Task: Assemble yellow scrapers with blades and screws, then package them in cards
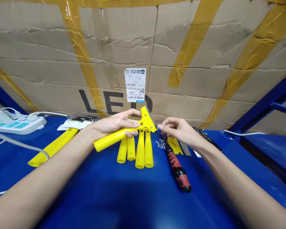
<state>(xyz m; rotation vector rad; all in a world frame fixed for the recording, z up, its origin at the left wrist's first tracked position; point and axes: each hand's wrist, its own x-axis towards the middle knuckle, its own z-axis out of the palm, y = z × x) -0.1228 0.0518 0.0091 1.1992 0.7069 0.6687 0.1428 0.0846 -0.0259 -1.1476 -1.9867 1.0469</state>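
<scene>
My left hand (pixel 124 122) is wrapped round a yellow scraper (pixel 114 139), its handle slanting down to the left and its head raised. A thin grey blade (pixel 151 115) runs along the head's right edge. Close to the lower corner of that head, my right hand (pixel 173 128) is closed in a pinch; a small greyish bit shows at the fingertips, too small to name. Below the scraper lie several yellow handles (pixel 139 152). A red and black screwdriver (pixel 177 170) rests under my right hand, beside a scatter of small metal nuts or screws (pixel 160 143).
Yellow plastic parts (pixel 173 145) and a grey strip (pixel 186 149) lie right of the screwdriver. More yellow handles (pixel 54 148) and printed cards (pixel 78 122) are at left, near a white power strip (pixel 26 124). A large cardboard box (pixel 124 41) stands behind the blue tabletop (pixel 105 197).
</scene>
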